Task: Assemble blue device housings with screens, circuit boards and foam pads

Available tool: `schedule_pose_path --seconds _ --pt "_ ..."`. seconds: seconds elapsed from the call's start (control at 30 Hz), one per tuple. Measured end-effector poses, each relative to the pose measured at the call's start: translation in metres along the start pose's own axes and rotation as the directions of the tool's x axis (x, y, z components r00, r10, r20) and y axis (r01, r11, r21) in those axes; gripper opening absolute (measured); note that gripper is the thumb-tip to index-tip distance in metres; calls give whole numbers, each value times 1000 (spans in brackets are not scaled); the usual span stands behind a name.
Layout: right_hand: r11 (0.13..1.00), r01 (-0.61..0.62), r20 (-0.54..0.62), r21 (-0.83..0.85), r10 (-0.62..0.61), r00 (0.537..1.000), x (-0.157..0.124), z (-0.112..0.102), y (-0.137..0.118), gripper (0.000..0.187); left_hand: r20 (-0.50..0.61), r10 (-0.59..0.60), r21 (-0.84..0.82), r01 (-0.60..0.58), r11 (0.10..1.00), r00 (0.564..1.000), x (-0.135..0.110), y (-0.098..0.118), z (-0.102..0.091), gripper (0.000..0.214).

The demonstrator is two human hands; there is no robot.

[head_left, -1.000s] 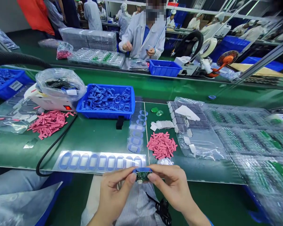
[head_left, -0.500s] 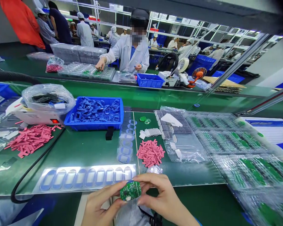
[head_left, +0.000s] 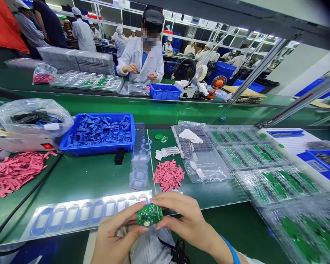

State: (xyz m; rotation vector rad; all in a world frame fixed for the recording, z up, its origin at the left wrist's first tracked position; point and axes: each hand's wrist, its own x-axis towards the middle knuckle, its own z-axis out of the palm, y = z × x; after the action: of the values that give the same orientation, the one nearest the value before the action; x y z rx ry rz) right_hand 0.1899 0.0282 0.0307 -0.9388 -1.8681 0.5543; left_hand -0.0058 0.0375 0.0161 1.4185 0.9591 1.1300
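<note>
Over the green tabletop (head_left: pixel 79 179), left hand (head_left: pixel 118 231) and right hand (head_left: pixel 188 222) pinch a small green circuit board (head_left: pixel 150 215) by its edges: light, stiff, fragile; hold edges only, off the components.

Green conveyor benches (head_left: pixel 165 107) run under bright ceiling lights (head_left: pixel 243 28) (the far racks (head_left: pixel 200 35) are probably steel).
</note>
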Motion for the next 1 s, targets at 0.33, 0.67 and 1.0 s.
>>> schedule_pose_path --seconds 0.33,0.67,1.0 --pt "993 1 51 -120 5 999 0 -12 3 51 -3 78 24 -78 997 997 9 5 7 46" --pt "986 64 108 -156 -47 993 10 -16 1 30 -22 174 121 -170 978 985 8 -1 4 41" --pt "974 163 185 -160 -132 974 19 0 13 29 -78 131 126 -120 985 988 -4 -12 -5 44"
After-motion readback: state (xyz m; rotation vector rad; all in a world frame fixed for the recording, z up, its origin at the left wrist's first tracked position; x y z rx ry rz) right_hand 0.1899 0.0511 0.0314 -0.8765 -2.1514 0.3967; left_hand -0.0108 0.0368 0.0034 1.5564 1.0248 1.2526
